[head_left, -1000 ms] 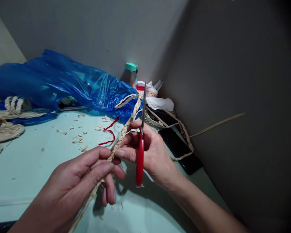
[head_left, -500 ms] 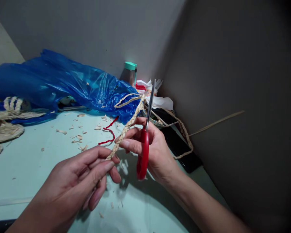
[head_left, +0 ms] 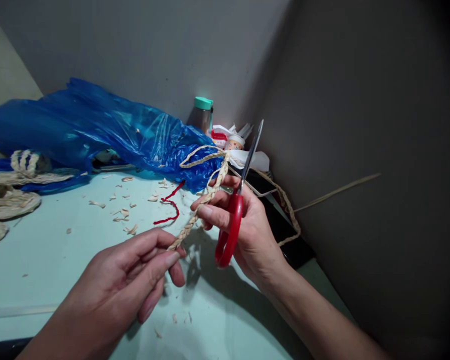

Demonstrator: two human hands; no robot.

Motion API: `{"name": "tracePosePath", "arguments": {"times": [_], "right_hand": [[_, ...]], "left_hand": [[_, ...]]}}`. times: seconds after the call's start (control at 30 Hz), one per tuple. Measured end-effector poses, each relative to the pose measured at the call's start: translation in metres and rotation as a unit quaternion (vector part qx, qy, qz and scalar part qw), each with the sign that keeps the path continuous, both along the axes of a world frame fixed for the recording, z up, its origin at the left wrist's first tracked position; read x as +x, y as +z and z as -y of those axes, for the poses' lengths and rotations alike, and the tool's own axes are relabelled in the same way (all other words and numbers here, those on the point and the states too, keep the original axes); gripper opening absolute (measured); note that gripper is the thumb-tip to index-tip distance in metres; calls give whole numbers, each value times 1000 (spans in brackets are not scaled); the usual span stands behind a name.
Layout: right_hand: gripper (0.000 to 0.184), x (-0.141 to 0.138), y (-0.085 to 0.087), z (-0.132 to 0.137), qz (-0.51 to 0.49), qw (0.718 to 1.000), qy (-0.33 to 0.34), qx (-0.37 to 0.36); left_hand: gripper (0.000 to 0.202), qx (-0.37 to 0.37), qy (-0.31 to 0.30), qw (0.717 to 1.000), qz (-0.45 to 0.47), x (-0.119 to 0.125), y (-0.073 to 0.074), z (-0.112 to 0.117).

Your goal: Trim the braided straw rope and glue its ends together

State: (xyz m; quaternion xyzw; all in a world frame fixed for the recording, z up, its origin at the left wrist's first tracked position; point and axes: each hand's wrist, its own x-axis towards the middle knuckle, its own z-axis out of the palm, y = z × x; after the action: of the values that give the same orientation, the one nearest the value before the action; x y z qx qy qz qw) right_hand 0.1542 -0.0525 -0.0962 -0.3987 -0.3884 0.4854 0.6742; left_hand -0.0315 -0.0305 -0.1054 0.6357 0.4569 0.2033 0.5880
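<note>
A pale green surface fills the lower view and meets grey walls in a corner. A crinkled, glossy blue plastic bag lies slumped along its far side. At the left edge are flat coils of woven straw, dry and matt.

The left hand is nearest the camera, low and left of centre. The right hand is higher and to the right. Between them runs the braided straw cord, tan, knobbly and stiff. Its long axis slants from lower left to upper right, taut above the surface. The left thumb and forefinger are pressed together on its lower end. The right fingers pinch it further up. Past that grip the cord loops over by the bag and trails off to the right along the wall.

The right hand also carries the scissors. Their red plastic handle loop hangs below the palm, and the steel blades lie together, pointing up and away to the right. The blades sit just beside the cord on its right and are not across it.

A dark phone lies flat behind the right hand. A bottle with a green cap stands in the corner. A short length of red yarn curls on the surface near the cord, and pale straw clippings are scattered to its left.
</note>
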Motion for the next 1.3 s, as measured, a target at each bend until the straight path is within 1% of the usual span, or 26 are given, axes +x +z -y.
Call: {"name": "tracePosePath", "arguments": {"times": [0.17, 0.27, 0.37, 0.47, 0.6, 0.77, 0.87, 1.0, 1.1, 1.2, 1.3], "right_hand": [[38, 1, -1, -1, -3, 1000, -5, -1], [39, 3, -2, -3, -21, 1000, -18, 9], [38, 5, -3, -5, -31, 999, -33, 21], [38, 6, -2, -5, -24, 998, -44, 24], [35, 7, -1, -5, -10, 998, -57, 30], [31, 11, 0, -8, 5, 994, -98, 39], [31, 12, -1, -10, 12, 992, -116, 39], [27, 14, 0, -10, 55, 990, -122, 41], [26, 16, 1, -9, 92, 986, -129, 58], [27, 16, 3, -8, 120, 979, -154, 65], [27, 15, 4, -8, 164, 966, -186, 75]], "left_hand": [[45, 0, -19, 1000, -7, -1, -3, -3], [47, 12, -43, 999, -14, -3, -8, -6], [48, 14, -50, 999, -13, -5, -11, -8], [45, 9, -39, 999, 1, -5, -10, -6], [38, 28, -8, 999, 24, -4, -8, -3], [39, 33, -37, 999, 16, -5, -9, -6], [35, 31, -19, 999, 27, -5, -9, -7], [29, 32, -16, 999, 32, -6, -9, -7], [32, 26, -18, 999, 25, -7, -9, -7], [35, 24, -18, 999, 23, -6, -7, -7], [36, 19, -7, 999, 36, -2, -4, -5]]}}
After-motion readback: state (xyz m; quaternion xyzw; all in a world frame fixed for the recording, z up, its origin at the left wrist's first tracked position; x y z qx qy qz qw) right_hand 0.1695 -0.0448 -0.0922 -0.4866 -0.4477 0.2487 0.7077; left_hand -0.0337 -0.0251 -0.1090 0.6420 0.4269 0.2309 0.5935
